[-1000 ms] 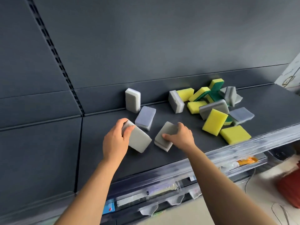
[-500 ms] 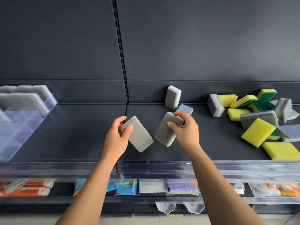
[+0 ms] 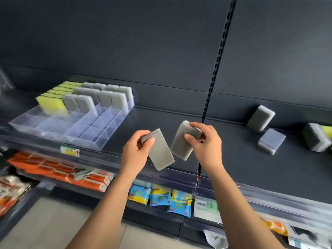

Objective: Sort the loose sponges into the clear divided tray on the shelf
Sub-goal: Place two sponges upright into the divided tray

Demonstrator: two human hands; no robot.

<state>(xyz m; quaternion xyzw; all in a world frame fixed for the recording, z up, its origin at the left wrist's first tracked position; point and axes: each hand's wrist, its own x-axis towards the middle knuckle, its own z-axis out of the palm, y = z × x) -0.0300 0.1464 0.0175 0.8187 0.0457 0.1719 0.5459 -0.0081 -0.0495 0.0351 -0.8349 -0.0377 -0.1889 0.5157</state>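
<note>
My left hand (image 3: 135,153) grips a grey sponge (image 3: 160,153) by its upper end, held above the shelf's front edge. My right hand (image 3: 206,146) pinches a second grey sponge (image 3: 180,142) just to the right of it; the two sponges nearly touch. The clear divided tray (image 3: 75,130) sits on the shelf to the left, with yellow sponges (image 3: 52,103) and grey sponges (image 3: 106,97) standing in its rear compartments and its front compartments bare. Three loose grey sponges lie at the right: one upright (image 3: 260,118), one flat (image 3: 271,141), one at the frame edge (image 3: 315,139).
The dark shelf (image 3: 233,162) has a clear plastic front rail (image 3: 170,175). A slotted upright (image 3: 215,69) runs down the back panel. Below hang orange packets (image 3: 59,169) and blue packets (image 3: 159,196) on a lower shelf.
Both hands lifted their grey sponges off the shelf and carried them leftward; the view swung left, so the tray came fully into sight and the yellow pile left the frame.
</note>
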